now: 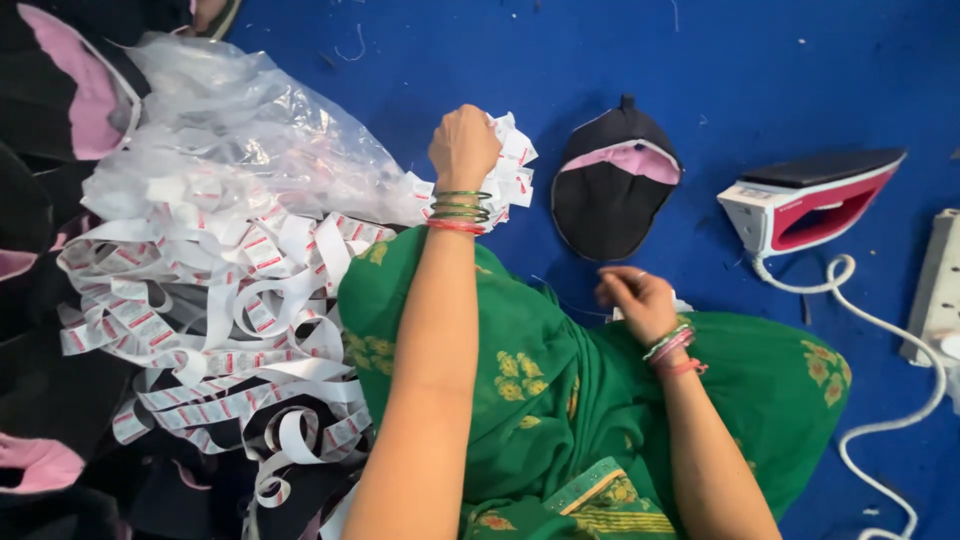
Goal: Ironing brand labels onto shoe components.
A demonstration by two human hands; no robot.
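Above the green patterned cloth (560,390), a bunch of white printed label strips (515,165) is gripped in the closed left hand (463,145), beside a crumpled clear plastic bag (240,130) spilling more strips. Something small, perhaps thread, is pinched by the right hand (637,300) near a black-and-pink fabric cap (612,185).

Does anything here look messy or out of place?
Yes. A tangle of white label strips spills loose from a clear plastic bag across the floor. The left hand grips a bunch of them. An iron lies tipped on the blue mat.

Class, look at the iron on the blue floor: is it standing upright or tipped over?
Tipped over: the iron lies on its side, handle opening facing up.
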